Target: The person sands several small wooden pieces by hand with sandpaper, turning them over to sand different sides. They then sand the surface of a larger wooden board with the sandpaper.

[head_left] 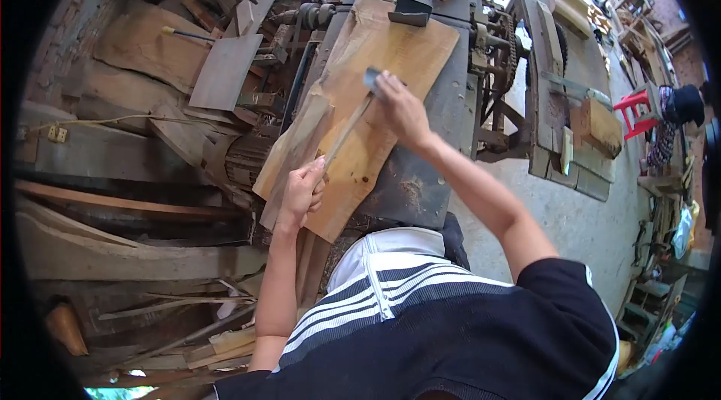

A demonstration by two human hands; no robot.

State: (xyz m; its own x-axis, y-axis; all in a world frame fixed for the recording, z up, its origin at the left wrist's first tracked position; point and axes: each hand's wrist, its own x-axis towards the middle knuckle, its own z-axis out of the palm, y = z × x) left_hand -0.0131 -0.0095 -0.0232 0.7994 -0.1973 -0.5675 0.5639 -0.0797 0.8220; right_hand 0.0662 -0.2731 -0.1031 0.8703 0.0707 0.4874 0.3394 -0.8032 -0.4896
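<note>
My left hand (303,191) is closed round the lower end of a thin wooden stick (348,131), which slants up and to the right over a wide wooden board (359,171). Pinched in my right hand (403,111) is a small grey piece of sandpaper (372,78), at the upper end of the stick. The fingers partly hide both the paper and the stick's tip. Farther up the board lies a bent dark sheet (409,13), which looks like more sandpaper.
The board rests on a metal machine table (420,190) with some sawdust on it. Rough planks (297,152) lie along its left side. A chain drive (505,43) runs at the right, beyond it a workbench (552,137) and a red stool (635,113). Timber fills the left.
</note>
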